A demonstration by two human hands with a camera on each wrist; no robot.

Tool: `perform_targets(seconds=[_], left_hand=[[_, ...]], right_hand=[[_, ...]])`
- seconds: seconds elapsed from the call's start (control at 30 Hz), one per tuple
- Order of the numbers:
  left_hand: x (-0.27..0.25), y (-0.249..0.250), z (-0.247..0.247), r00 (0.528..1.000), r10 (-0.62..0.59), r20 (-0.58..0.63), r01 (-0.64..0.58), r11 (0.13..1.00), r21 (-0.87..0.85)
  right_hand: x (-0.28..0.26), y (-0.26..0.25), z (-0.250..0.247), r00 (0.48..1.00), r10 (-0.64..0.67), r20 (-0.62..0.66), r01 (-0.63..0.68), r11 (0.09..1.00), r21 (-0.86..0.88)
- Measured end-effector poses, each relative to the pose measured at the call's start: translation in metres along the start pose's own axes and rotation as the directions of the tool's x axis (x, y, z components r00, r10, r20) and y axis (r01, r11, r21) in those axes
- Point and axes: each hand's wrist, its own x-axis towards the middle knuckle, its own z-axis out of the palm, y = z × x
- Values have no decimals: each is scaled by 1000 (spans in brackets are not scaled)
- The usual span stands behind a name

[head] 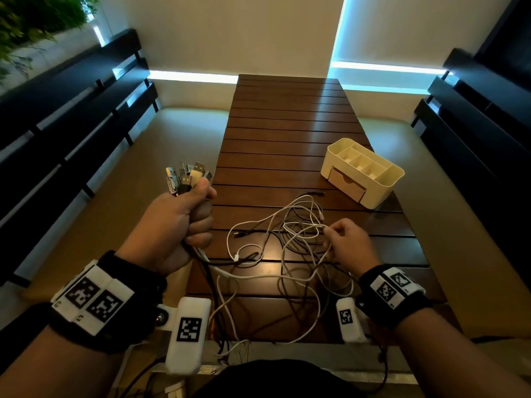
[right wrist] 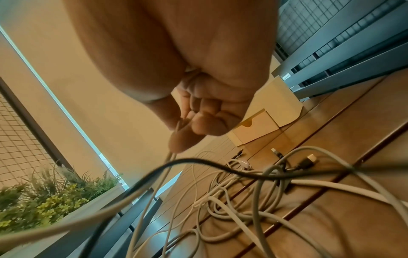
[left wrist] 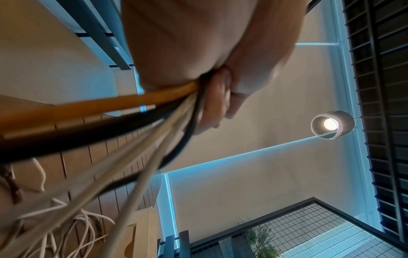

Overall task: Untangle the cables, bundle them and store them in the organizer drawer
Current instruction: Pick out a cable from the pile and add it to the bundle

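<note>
My left hand (head: 184, 225) is raised left of the slatted wooden table (head: 287, 133) and grips a bundle of cables (left wrist: 154, 125) in its fist. Their USB plugs (head: 188, 175) stick up above the thumb. White, black and orange cords run down from the fist to a loose tangle of cables (head: 287, 254) on the near table. My right hand (head: 344, 242) pinches a thin white cable (right wrist: 171, 155) between thumb and fingers at the tangle's right side. The cream organizer (head: 362, 170) stands at the table's right edge, its small drawer (head: 346, 182) closed.
Dark slatted benches (head: 71, 124) line both sides of the table. Green plants (head: 34, 21) sit at the far left. A lit pendant lamp (left wrist: 331, 124) hangs overhead. Loose plug ends (right wrist: 309, 159) lie on the wood near the organizer.
</note>
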Motion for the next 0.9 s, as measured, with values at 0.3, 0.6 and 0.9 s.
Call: perform_targets(seconds=[0.3, 0.6, 0.9], left_hand=[[3, 1, 2, 1000, 2, -2, -2, 1000, -2], [8, -3, 9, 1000, -15, 23, 15, 1000, 1], [7, -2, 2, 1000, 11, -6, -11, 1000, -9]], right_hand=[[3, 5, 6, 991, -131, -18, 125, 970, -209], [-19, -18, 46, 790, -93, 606, 336, 892, -301], [-22, -14, 76, 587, 137, 798, 633, 536, -558]])
